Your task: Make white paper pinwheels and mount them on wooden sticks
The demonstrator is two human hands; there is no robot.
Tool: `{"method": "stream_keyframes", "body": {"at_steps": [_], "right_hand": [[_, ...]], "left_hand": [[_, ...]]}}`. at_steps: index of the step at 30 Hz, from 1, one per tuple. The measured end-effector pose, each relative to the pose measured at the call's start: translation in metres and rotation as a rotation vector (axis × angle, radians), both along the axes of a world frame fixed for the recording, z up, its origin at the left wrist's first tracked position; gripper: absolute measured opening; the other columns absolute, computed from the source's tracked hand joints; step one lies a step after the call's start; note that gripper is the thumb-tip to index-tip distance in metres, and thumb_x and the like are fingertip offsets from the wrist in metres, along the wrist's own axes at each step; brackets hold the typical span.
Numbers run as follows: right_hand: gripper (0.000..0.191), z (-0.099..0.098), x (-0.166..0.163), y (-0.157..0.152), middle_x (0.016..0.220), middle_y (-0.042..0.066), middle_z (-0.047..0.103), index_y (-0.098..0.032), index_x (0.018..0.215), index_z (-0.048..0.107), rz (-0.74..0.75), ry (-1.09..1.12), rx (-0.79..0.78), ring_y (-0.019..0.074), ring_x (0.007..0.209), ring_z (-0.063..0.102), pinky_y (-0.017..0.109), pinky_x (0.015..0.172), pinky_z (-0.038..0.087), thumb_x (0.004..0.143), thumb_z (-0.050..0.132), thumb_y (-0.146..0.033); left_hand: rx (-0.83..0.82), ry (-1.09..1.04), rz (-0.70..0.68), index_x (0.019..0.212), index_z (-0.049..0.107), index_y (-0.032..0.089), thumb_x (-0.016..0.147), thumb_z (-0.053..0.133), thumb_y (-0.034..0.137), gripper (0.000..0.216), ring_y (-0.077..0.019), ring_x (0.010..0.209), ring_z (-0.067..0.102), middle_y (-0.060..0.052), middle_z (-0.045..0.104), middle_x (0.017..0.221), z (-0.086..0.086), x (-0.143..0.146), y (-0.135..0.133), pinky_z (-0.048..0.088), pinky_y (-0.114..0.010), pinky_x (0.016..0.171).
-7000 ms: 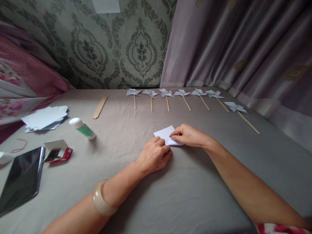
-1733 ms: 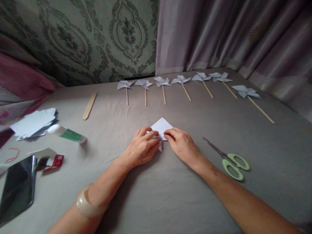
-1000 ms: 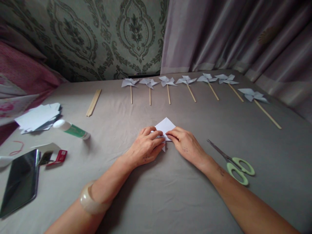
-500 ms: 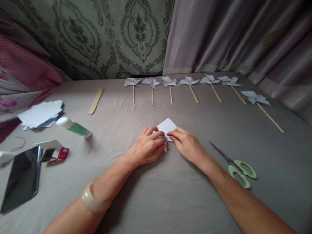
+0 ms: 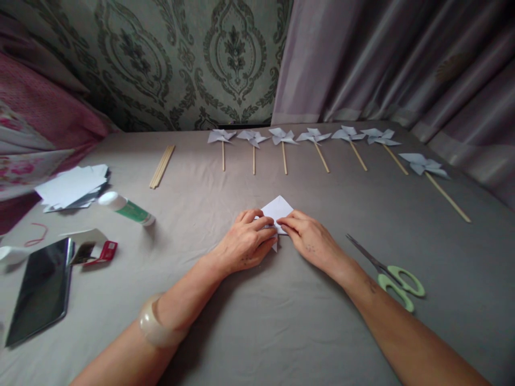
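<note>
A white sheet of paper (image 5: pixel 279 207) lies on the cloth in front of me, one corner pointing away and a small pointed flap showing below my fingers. My left hand (image 5: pixel 250 239) rests over its left side, fingers curled down onto it. From the right, my right hand (image 5: pixel 311 237) pinches the paper near its middle with thumb and fingertips. The fingertips of both hands almost meet, and they hide the centre of the sheet. Green-handled scissors (image 5: pixel 386 271) lie beside my right forearm, blades pointing away.
Several paper pinwheels on sticks (image 5: pixel 315 136) line the back. Bare wooden sticks (image 5: pixel 162 167) lie left of them. On the left are a paper stack (image 5: pixel 72 187), a glue stick (image 5: pixel 127 208), a small red-and-white box (image 5: pixel 96 251), a dark phone (image 5: pixel 40 289) and a red wire loop (image 5: pixel 39 235).
The view has shifted slightly, so everything sits a little further right. Both hands keep nearly the same hold on the paper.
</note>
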State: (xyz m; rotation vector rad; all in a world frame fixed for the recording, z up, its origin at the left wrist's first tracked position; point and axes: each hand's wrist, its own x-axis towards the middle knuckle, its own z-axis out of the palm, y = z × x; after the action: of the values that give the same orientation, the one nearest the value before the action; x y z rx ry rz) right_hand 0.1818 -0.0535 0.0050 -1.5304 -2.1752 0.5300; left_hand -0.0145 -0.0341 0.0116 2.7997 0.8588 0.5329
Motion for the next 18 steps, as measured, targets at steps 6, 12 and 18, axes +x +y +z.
{"method": "stream_keyframes", "body": {"at_steps": [6,12,18], "right_hand": [[0.027,0.018,-0.002,0.002,0.102,0.007,0.067,-0.02,0.106,0.07,0.024,-0.181,-0.064,0.0189,0.095,0.062,0.028,0.08,0.044,0.095,0.045,-0.018],[0.03,0.046,-0.002,0.019,0.101,0.008,0.067,-0.021,0.101,0.073,0.166,-0.397,-0.132,0.0207,0.102,0.057,0.027,0.079,0.04,0.094,0.045,-0.016],[0.026,0.05,-0.002,0.034,0.102,0.009,0.068,-0.02,0.1,0.073,0.187,-0.416,-0.173,0.0209,0.102,0.058,0.026,0.08,0.04,0.09,0.05,-0.017]], "left_hand": [[0.005,-0.002,0.003,0.104,0.068,0.018,0.096,0.044,0.03,0.029,-0.0262,0.11,0.049,-0.007,0.067,0.111,0.0,0.0,-0.001,0.041,-0.042,0.095],[0.014,-0.012,0.001,0.103,0.069,0.018,0.096,0.043,0.029,0.029,-0.0257,0.109,0.05,-0.007,0.067,0.11,-0.001,0.0,0.0,0.041,-0.041,0.095],[0.046,-0.069,-0.003,0.093,0.07,0.019,0.095,0.046,0.03,0.027,-0.0252,0.11,0.051,-0.007,0.067,0.111,-0.002,-0.001,0.0,0.043,-0.041,0.094]]}}
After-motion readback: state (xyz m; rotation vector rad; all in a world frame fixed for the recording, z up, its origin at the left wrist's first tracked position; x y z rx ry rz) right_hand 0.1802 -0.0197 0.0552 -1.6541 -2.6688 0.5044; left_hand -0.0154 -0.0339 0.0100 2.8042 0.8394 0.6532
